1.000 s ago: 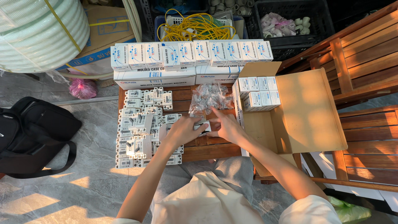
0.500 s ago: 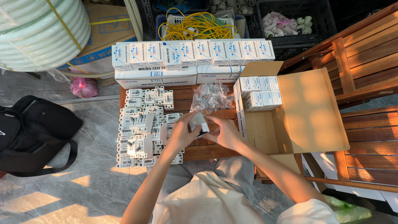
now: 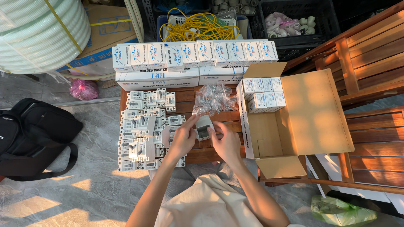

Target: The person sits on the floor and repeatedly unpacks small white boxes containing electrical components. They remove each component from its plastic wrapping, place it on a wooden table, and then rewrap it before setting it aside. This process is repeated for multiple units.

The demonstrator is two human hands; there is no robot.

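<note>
Gripping a small white breaker [image 3: 205, 127] between left hand [image 3: 184, 141] and right hand [image 3: 227, 143], risking a slip onto the counter [image 3: 210, 152].

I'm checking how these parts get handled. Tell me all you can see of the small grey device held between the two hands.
The small grey device is a blocky, light grey unit that looks like moulded plastic, with a darker recess on its upper face. It is held above the wooden table, just below a heap of clear plastic bags. The left hand grips its left side and the right hand its right. Finer detail is too small to tell.
</note>
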